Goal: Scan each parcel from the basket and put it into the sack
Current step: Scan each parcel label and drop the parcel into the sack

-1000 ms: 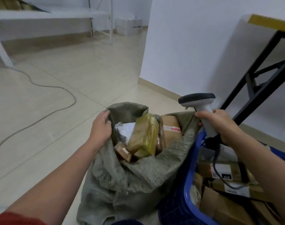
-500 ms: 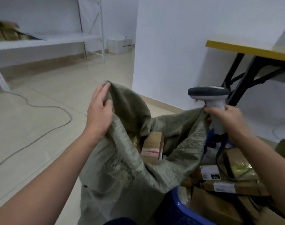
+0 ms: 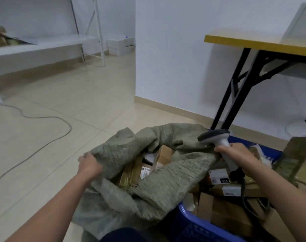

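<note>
Head view: the left hand (image 3: 89, 165) grips the left rim of the green sack (image 3: 168, 182), fingers curled into the cloth. Parcels (image 3: 163, 152) lie inside it. The right hand (image 3: 237, 156) clasps the scanner (image 3: 218, 138) at the sack's right edge, over the blue basket (image 3: 197, 226).

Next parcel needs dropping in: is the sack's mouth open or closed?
Open: the left hand grips the sack at its rim, and parcels show inside through the gap.

We see white walls (image 3: 169, 49) and a beige tiled floor (image 3: 79, 95) crossed by a grey cable (image 3: 44, 117). A white shelf rack (image 3: 44, 45) stands left, a yellow-topped, black-legged table (image 3: 253, 44) right.
</note>
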